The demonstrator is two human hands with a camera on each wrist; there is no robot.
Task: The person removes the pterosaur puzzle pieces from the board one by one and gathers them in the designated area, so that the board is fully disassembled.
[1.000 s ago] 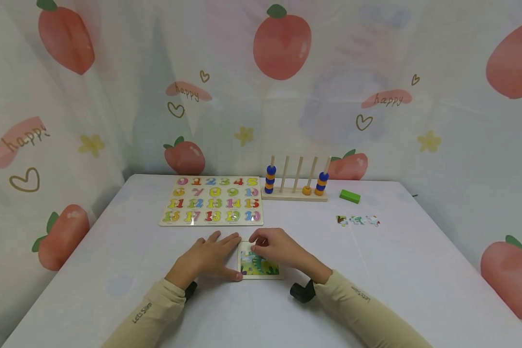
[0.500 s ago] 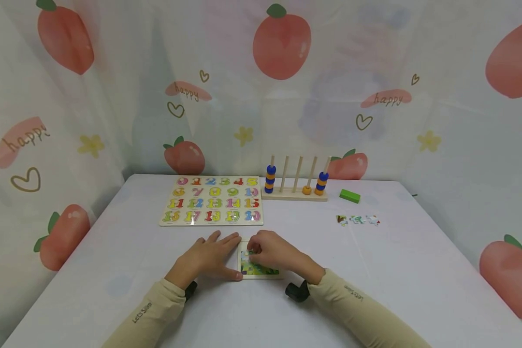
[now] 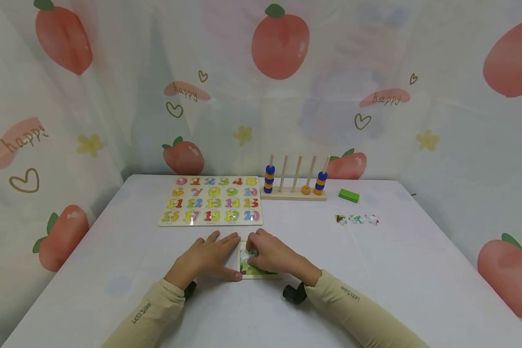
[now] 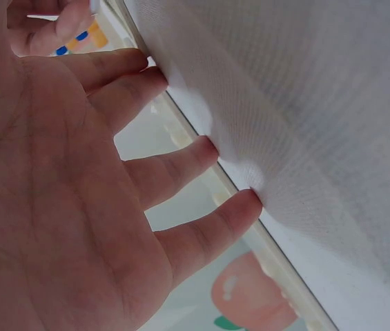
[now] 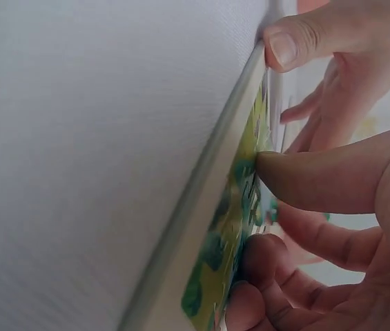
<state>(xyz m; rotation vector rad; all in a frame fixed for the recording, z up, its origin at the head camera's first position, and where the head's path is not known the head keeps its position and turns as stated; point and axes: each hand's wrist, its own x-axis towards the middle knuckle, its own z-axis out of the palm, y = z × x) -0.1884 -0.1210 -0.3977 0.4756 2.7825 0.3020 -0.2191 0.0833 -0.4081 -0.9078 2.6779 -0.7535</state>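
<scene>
A small jigsaw puzzle in a pale frame point(image 3: 247, 268), with a green picture, lies flat on the table between the hands. My left hand point(image 3: 205, 256) rests spread at its left edge, thumb on the near corner and fingertips by the far corner. Over the picture, the right hand point(image 3: 275, 254) pinches a small puzzle piece point(image 5: 269, 209) between thumb and index finger, close to the surface. Its thumb point(image 5: 319, 178) touches the picture in the right wrist view, and the other fingers are curled. The hand hides the right part of the puzzle.
A number board point(image 3: 210, 200) lies at the back left, beside a wooden bead abacus point(image 3: 293, 195). Farther right are a green block point(image 3: 349, 195) and a row of 3 loose puzzle pieces point(image 3: 356, 219). A patterned cloth hangs behind the table.
My right hand has shifted slightly left and down over the puzzle, its fingers now lower on the picture. The left hand has stayed at the frame's edge.
</scene>
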